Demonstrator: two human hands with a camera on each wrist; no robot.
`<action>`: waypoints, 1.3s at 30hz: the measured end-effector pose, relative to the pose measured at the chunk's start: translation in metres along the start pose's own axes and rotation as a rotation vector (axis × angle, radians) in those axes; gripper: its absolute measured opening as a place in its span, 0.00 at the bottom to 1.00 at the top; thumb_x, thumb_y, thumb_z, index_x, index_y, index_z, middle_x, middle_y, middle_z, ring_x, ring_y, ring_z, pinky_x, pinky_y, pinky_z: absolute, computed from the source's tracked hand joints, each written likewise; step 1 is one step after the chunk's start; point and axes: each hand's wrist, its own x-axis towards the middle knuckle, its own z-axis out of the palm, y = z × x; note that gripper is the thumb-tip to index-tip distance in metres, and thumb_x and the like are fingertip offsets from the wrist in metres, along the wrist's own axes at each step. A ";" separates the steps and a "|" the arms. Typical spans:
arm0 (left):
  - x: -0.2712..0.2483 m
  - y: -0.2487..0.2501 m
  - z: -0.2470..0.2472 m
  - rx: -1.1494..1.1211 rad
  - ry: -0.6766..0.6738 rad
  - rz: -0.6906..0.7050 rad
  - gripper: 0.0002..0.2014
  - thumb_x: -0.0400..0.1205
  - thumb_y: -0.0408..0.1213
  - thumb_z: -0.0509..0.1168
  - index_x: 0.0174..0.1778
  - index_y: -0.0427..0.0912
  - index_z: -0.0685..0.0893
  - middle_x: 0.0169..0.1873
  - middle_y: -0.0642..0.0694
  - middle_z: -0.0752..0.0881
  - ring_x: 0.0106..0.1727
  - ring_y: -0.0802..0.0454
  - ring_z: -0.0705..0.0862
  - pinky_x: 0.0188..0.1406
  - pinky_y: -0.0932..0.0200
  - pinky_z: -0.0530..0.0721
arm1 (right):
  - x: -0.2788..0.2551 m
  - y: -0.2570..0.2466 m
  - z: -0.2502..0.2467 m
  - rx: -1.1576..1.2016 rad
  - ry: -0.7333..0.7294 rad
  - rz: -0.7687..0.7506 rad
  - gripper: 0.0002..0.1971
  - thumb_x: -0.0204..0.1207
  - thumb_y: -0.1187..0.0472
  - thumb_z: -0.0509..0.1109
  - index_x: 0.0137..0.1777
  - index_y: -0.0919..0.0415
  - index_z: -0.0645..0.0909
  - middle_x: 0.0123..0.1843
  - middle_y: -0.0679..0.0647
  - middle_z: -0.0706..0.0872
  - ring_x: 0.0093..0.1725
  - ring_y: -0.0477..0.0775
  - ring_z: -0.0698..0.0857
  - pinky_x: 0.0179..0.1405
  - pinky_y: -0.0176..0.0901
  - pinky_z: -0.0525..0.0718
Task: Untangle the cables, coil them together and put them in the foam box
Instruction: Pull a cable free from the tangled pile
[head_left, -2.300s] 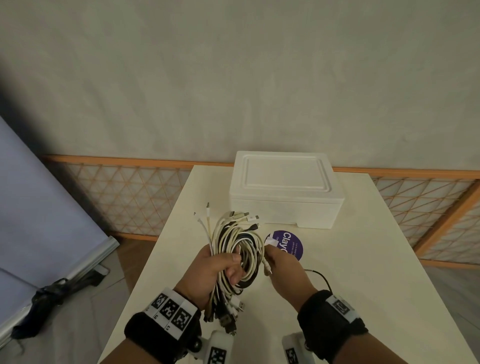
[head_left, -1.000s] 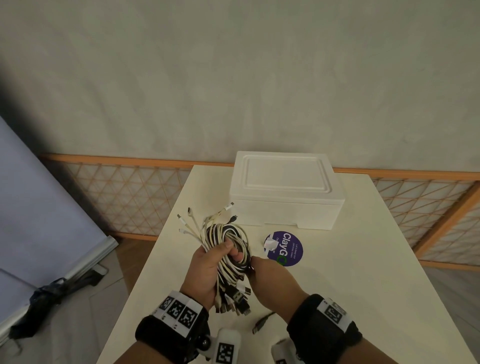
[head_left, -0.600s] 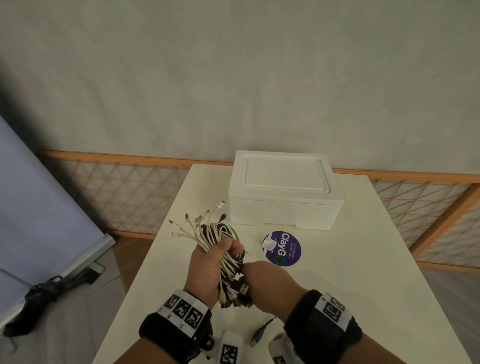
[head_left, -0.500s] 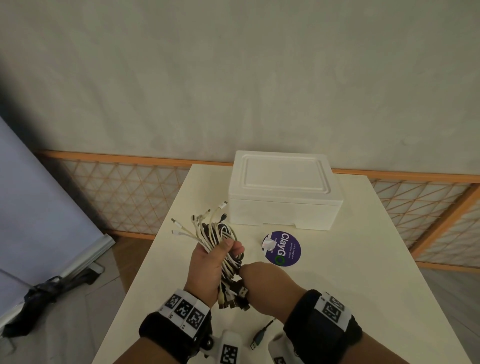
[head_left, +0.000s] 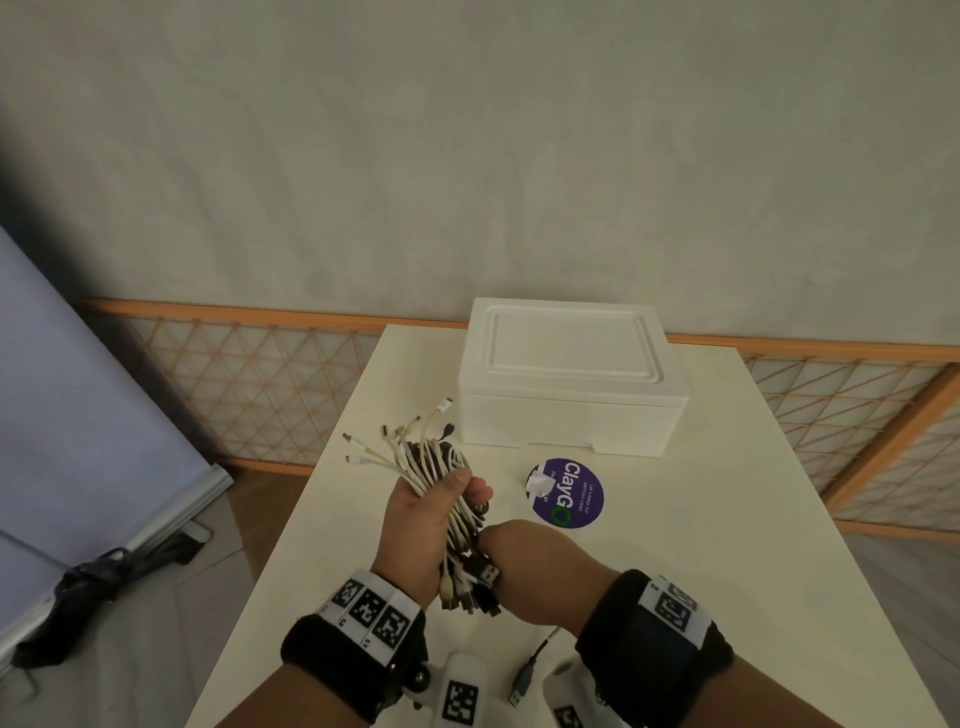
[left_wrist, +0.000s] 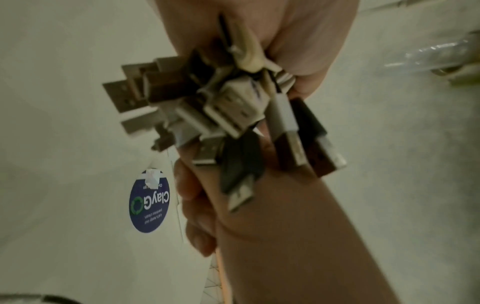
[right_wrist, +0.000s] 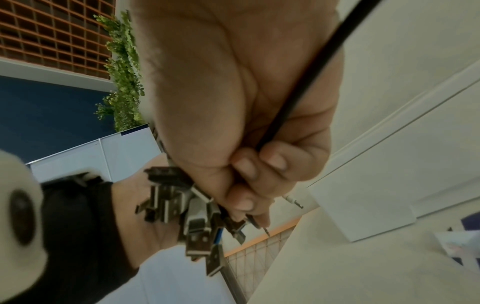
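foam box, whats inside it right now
Cannot be seen: the foam box sits on the table with its lid on, covering the inside. The cable bundle is outside it, in the left hand.

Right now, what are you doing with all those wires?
A person is bundling cables. The left hand grips a coiled bundle of cables above the table, plugs sticking out both ends. The right hand pinches a thin black cable against the bundle's lower end; its loose plug hangs near the wrist. The foam box sits behind, lid shut, beside a purple sticker.
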 end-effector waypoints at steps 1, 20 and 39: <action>0.000 0.000 0.001 0.035 -0.011 0.011 0.09 0.81 0.29 0.66 0.52 0.26 0.80 0.32 0.39 0.88 0.39 0.42 0.89 0.52 0.40 0.85 | 0.000 0.000 0.000 -0.009 -0.005 -0.010 0.13 0.80 0.62 0.59 0.56 0.70 0.79 0.51 0.65 0.84 0.50 0.63 0.82 0.53 0.55 0.82; 0.011 -0.013 -0.010 0.549 -0.143 0.001 0.22 0.60 0.48 0.71 0.47 0.41 0.81 0.40 0.43 0.85 0.43 0.47 0.83 0.49 0.46 0.84 | -0.009 -0.022 -0.046 -0.703 -0.049 -0.202 0.10 0.59 0.47 0.77 0.29 0.48 0.80 0.27 0.43 0.83 0.28 0.43 0.84 0.22 0.32 0.68; -0.005 -0.004 -0.026 0.406 -0.713 -0.092 0.18 0.66 0.25 0.74 0.49 0.30 0.78 0.29 0.42 0.80 0.29 0.49 0.80 0.34 0.56 0.80 | 0.010 0.008 -0.063 0.260 0.218 -0.102 0.10 0.67 0.49 0.78 0.45 0.52 0.89 0.38 0.39 0.79 0.44 0.41 0.79 0.48 0.46 0.81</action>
